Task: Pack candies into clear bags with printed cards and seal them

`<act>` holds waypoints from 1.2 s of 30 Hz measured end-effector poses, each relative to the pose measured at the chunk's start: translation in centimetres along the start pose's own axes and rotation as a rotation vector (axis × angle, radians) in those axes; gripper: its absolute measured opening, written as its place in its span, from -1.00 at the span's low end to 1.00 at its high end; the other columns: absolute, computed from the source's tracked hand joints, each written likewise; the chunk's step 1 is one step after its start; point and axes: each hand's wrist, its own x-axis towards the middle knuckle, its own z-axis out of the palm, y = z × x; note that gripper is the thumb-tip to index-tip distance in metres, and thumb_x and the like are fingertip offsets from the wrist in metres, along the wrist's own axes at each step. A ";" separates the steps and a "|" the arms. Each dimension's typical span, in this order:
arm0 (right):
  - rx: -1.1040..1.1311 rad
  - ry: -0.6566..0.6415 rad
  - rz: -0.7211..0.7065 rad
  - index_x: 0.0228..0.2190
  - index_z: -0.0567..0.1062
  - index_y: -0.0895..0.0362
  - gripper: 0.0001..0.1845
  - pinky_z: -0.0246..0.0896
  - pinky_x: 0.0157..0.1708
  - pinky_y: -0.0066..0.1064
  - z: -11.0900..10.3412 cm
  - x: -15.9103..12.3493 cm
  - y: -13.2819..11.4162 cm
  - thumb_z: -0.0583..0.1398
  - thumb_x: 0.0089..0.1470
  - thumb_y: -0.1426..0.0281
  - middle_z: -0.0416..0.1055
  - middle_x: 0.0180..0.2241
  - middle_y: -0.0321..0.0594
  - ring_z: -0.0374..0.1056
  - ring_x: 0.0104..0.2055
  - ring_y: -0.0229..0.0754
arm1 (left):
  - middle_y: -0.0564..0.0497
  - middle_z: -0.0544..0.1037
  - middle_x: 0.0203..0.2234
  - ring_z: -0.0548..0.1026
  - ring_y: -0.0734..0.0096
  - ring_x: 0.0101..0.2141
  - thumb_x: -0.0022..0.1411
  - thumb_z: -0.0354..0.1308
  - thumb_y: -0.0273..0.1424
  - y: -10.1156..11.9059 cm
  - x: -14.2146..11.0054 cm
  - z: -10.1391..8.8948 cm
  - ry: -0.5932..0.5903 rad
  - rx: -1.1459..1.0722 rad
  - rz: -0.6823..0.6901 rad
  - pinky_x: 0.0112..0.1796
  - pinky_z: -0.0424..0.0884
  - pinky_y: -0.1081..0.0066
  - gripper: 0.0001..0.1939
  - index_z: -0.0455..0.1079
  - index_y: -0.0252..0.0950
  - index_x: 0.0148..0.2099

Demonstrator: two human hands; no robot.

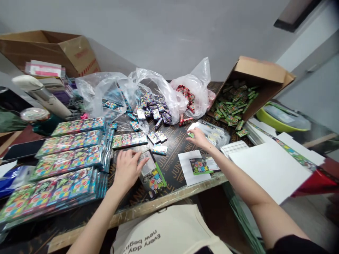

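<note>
My left hand (128, 169) rests on the dark tabletop with its fingers apart. Its thumb lies against the edge of a flat black-and-green printed packet (155, 180). My right hand (198, 138) reaches forward with bent fingertips around a small green candy-sized box (190, 134), mostly covered by the fingers. Clear plastic sleeves (215, 132) lie just beyond that hand. Ahead of my left hand is a row of small boxes joined in a strip (129, 140). Beside it sit several loose small purple boxes (156, 137).
Stacked wrapped multipacks (66, 158) fill the left side. Plastic bags (159, 84) of blue, purple and red boxes stand at the back. A tipped carton (261, 72) spills green boxes. White sheets (267, 165) lie right; a printed card on paper (198, 165) is near the table edge.
</note>
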 end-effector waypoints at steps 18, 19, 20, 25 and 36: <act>-0.034 0.013 -0.035 -0.49 0.39 0.16 -0.80 0.05 -0.34 -0.45 4.9 -6.6 7.5 -0.01 0.00 0.55 0.37 -0.50 -0.19 0.25 -0.40 -0.21 | 0.10 0.39 -0.58 0.39 0.33 -0.47 -0.42 0.34 -0.49 1.7 2.4 2.6 -0.916 -0.157 0.321 -0.37 0.26 0.40 -0.65 0.33 -0.26 -0.47; -0.030 0.027 -0.030 -0.46 0.39 0.16 -0.80 0.05 -0.36 -0.45 4.9 -6.8 7.6 -0.02 0.02 0.54 0.36 -0.51 -0.20 0.25 -0.42 -0.21 | 0.12 0.39 -0.59 0.37 0.38 -0.50 -0.33 0.31 -0.48 1.5 2.5 1.9 -0.885 -0.238 0.286 -0.42 0.24 0.45 -0.69 0.35 -0.25 -0.42; -0.023 0.038 -0.024 -0.44 0.38 0.15 -0.81 0.05 -0.38 -0.45 4.8 -6.9 7.8 -0.02 0.03 0.53 0.36 -0.52 -0.22 0.25 -0.43 -0.21 | 0.13 0.40 -0.56 0.36 0.41 -0.50 -0.23 0.28 -0.46 1.3 2.6 1.2 -0.815 -0.337 0.250 -0.43 0.23 0.47 -0.69 0.37 -0.24 -0.33; 0.040 0.139 -0.004 -0.27 0.33 0.16 -0.82 0.16 -0.31 -0.34 4.0 -6.8 7.7 -0.02 0.08 0.42 0.38 -0.37 -0.15 0.29 -0.34 -0.14 | 0.01 0.44 -0.21 0.39 0.38 -0.26 0.11 0.08 -0.35 0.0 2.0 -1.6 -0.258 -0.802 -0.007 -0.23 0.28 0.42 -0.60 0.26 -0.20 0.04; 1.013 0.080 -0.203 0.05 0.16 0.01 -0.46 0.27 -0.17 -0.29 3.5 -6.9 -10.9 0.16 0.03 0.29 0.38 -0.16 -0.16 0.35 -0.20 -0.19 | -0.01 0.46 -0.34 0.41 0.37 -0.30 0.07 0.16 -0.41 1.3 -1.3 0.5 -0.050 -0.978 -0.235 -0.32 0.30 0.44 -0.77 0.43 -0.27 -0.16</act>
